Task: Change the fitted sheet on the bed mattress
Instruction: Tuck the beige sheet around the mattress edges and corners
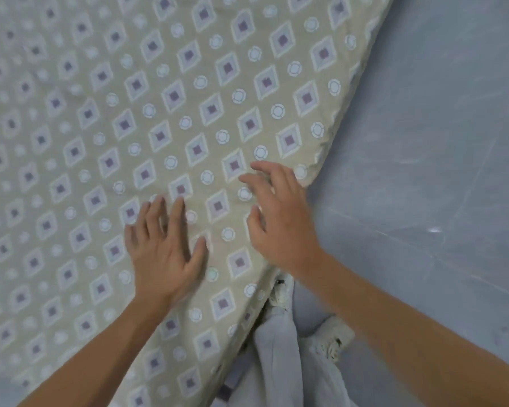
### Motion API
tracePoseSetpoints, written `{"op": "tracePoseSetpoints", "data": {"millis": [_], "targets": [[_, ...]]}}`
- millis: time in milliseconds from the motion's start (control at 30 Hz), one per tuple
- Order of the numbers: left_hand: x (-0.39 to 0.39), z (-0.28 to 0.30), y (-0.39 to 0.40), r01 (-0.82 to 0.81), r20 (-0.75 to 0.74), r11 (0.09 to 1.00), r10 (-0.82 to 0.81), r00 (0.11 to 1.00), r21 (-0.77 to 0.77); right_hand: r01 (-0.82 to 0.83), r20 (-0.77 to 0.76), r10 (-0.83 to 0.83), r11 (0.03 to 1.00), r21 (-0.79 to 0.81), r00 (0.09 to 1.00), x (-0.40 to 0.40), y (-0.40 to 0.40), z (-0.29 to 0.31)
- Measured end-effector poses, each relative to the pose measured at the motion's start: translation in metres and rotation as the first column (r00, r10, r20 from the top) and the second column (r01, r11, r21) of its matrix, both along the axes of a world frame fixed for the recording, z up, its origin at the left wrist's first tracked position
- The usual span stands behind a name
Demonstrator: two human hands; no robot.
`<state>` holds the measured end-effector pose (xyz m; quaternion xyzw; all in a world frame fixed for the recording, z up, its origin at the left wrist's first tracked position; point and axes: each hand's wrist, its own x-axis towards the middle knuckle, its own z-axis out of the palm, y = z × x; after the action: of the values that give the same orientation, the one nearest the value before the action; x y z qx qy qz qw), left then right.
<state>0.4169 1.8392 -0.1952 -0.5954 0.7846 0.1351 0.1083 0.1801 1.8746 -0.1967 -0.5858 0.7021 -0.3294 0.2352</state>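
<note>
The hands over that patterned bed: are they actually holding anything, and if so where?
Nothing is held. The left hand lies flat, fingers straight, on the beige diamond-patterned fitted sheet; the right hand is spread open near the mattress edge.

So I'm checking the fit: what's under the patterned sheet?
Nothing shows through the patterned sheet; it covers whatever lies beneath. Both hands, left hand and right hand, are on top. Grey floor lies beside it.

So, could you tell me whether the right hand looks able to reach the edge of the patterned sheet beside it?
Probably yes. The right hand hovers open over the patterned sheet, close to its edge, and nothing lies between them. The left hand rests flat further in, out of the way.
</note>
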Motion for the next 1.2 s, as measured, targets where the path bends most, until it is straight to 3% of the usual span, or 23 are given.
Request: {"op": "tracePoseSetpoints", "data": {"millis": [100, 233, 333, 467, 700, 1033, 1100, 1200], "targets": [[0.039, -0.017, 0.012, -0.331, 0.0, 0.942, 0.332, 0.943, -0.062, -0.282, -0.118, 0.299, 0.949, 0.142, 0.947, 0.029, -0.046, -0.012], [0.056, -0.047, 0.014, -0.306, -0.026, 0.94, 0.306, 0.952, -0.151, -0.513, -0.373, 0.53, 0.844, 0.154, 0.761, 0.065, -0.103, -0.042], [0.061, -0.06, 0.016, -0.31, -0.018, 0.93, 0.313, 0.95, -0.199, -0.556, -0.518, 0.54, 0.819, 0.141, 0.664, 0.073, -0.105, -0.056], [0.067, -0.062, 0.014, -0.289, -0.008, 0.931, 0.295, 0.956, -0.221, -0.553, -0.503, 0.547, 0.819, 0.156, 0.669, 0.075, -0.107, -0.052], [0.063, -0.068, 0.015, -0.332, -0.058, 0.925, 0.327, 0.943, -0.183, -0.639, -0.536, 0.677, 0.71, 0.297, 0.504, 0.072, -0.11, -0.052], [0.065, -0.059, 0.018, -0.429, -0.155, 0.87, 0.402, 0.903, -0.244, -0.651, -0.541, 0.68, 0.703, 0.288, 0.494, 0.074, -0.109, -0.053], [0.063, -0.057, 0.022, -0.524, -0.162, 0.802, 0.499, 0.851, -0.287, -0.769, -0.521, 0.76, 0.579, 0.273, 0.387, 0.072, -0.113, -0.048], [0.053, -0.054, 0.036, -0.712, -0.165, 0.618, 0.706, 0.689, -0.333, -0.912, -0.473, 0.873, 0.285, 0.296, 0.119, 0.072, -0.12, -0.04]]}}
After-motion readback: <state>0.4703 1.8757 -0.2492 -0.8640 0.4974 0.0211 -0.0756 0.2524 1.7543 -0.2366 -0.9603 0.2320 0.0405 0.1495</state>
